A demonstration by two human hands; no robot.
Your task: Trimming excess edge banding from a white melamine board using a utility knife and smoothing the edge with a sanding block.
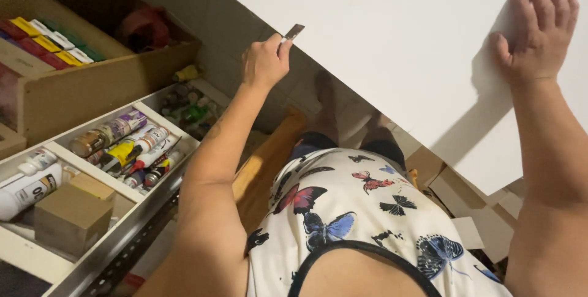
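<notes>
Between my hands: I see a large white board (392,45), flat, smooth and matt, with straight edges and a sharp corner pointing down toward my lap; it spans from my left hand across to my right and on past the top of the view.
Board look: plain white with no marks, my right hand and forearm casting a soft grey shadow across it.
Left hand (264,61): I hold it raised with the arm stretched forward, fingers curled narrow, thumb and forefinger pinched on a small blade (294,31).
Blade: thin, flat, grey metal, roughly rectangular, its tip at the board's left edge; whether it touches the edge I cannot tell.
Right hand (536,33): spread wide and pressed palm-down on the board's surface near its right side, fingers close together and pointing up, holding nothing.
Left of my left arm: a shallow white tray (159,110) with dividers, holding paint tubes (131,150) of glossy plastic in mixed colours.
Further left: a white plastic bottle (27,186) lying on its side and a plain brown cardboard box (70,217), cube-like.
Beyond the tray: a cardboard crate (92,85) with a row of red, yellow and green spines inside.
Below my hands: a pale shirt (361,211) printed with butterflies.
</notes>
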